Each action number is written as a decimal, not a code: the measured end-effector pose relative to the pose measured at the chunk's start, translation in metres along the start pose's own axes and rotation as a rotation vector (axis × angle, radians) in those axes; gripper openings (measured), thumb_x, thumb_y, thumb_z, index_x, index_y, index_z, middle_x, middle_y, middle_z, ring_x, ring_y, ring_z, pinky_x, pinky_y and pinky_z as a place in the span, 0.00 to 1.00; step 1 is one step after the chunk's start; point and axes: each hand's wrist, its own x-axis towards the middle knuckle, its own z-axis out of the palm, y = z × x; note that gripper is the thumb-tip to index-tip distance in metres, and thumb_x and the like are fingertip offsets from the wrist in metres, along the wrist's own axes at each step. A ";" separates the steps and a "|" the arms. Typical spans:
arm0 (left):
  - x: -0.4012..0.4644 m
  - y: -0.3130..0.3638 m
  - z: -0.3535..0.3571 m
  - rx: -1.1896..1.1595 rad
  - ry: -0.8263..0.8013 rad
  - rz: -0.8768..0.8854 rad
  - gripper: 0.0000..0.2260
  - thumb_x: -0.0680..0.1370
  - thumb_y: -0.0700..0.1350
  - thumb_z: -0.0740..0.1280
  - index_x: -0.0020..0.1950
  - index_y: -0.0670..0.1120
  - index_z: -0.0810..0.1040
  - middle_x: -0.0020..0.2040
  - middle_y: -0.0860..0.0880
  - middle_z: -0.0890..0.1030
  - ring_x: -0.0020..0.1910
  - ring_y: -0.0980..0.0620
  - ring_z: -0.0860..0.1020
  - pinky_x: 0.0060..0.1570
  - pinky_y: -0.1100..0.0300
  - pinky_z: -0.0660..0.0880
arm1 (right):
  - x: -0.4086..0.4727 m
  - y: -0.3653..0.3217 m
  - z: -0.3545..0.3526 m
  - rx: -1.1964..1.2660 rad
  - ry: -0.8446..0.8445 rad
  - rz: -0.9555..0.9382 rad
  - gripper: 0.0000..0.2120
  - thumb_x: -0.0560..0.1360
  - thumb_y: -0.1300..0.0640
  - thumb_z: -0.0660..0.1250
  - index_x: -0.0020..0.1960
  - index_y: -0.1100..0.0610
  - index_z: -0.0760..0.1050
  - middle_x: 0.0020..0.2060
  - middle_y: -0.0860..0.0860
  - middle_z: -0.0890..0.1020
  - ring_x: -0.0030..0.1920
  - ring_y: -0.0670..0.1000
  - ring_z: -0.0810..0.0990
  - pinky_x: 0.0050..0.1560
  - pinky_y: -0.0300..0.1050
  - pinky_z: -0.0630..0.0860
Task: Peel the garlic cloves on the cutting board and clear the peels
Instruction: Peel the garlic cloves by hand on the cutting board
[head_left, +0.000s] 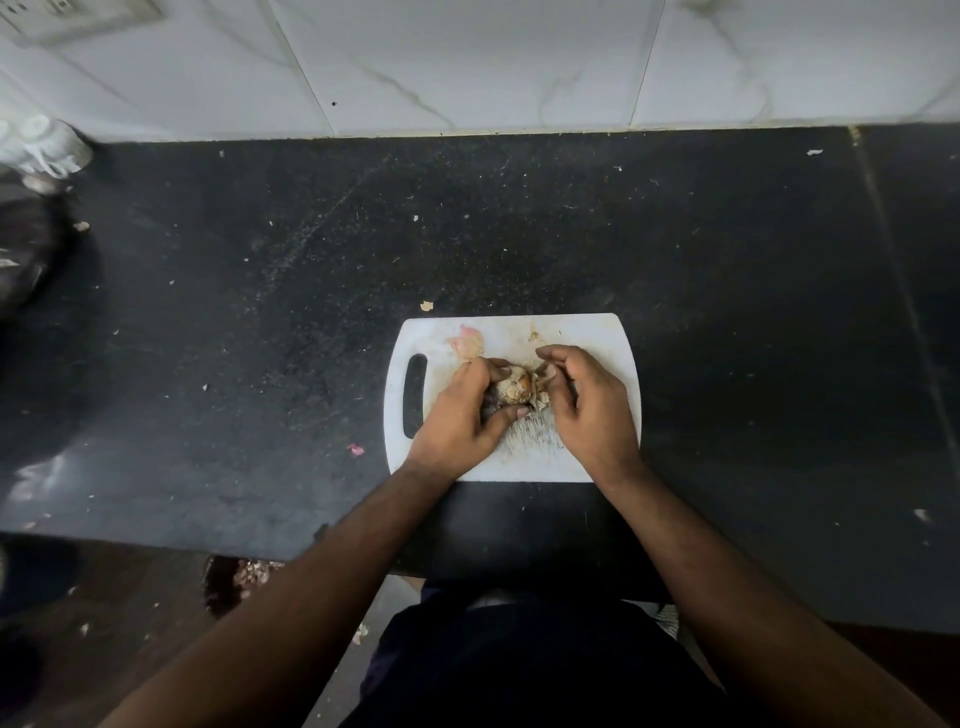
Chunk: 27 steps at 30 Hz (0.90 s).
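Both hands meet over the middle of the white cutting board (597, 332): the left hand (462, 415) curls its fingers and thumb round a garlic bulb (511, 389), and the right hand (592, 410) pinches loose papery skin (543, 382) at the bulb's right side (how firmly, I cannot tell). Beyond them, a pinkish peel (467, 343) lies on the board's far left part. Farther out, small peel scraps (426, 305) dot the black counter (260, 312) before the marble-tiled wall (467, 62).

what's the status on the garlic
Left hand and right hand both grip garlic over board. Peel loose on board, not cleared. Nothing in the way.
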 end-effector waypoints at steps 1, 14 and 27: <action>0.000 0.000 0.000 0.007 0.002 0.005 0.18 0.77 0.46 0.76 0.60 0.49 0.70 0.61 0.46 0.79 0.60 0.49 0.79 0.58 0.50 0.78 | -0.001 0.000 0.000 -0.011 -0.001 -0.016 0.12 0.82 0.64 0.61 0.63 0.60 0.77 0.57 0.52 0.84 0.58 0.50 0.82 0.58 0.52 0.81; -0.004 0.004 0.000 0.036 0.029 0.051 0.14 0.80 0.46 0.72 0.62 0.45 0.72 0.69 0.48 0.79 0.65 0.48 0.79 0.59 0.47 0.78 | 0.006 -0.001 -0.004 0.121 -0.132 -0.013 0.09 0.80 0.53 0.70 0.59 0.52 0.83 0.49 0.42 0.81 0.49 0.44 0.82 0.48 0.48 0.81; -0.004 0.004 0.000 0.084 0.001 0.055 0.09 0.81 0.47 0.70 0.53 0.51 0.69 0.50 0.45 0.80 0.50 0.47 0.79 0.50 0.45 0.77 | 0.011 0.001 0.005 -0.133 -0.052 0.049 0.04 0.84 0.57 0.61 0.54 0.56 0.74 0.47 0.47 0.82 0.46 0.52 0.81 0.44 0.54 0.79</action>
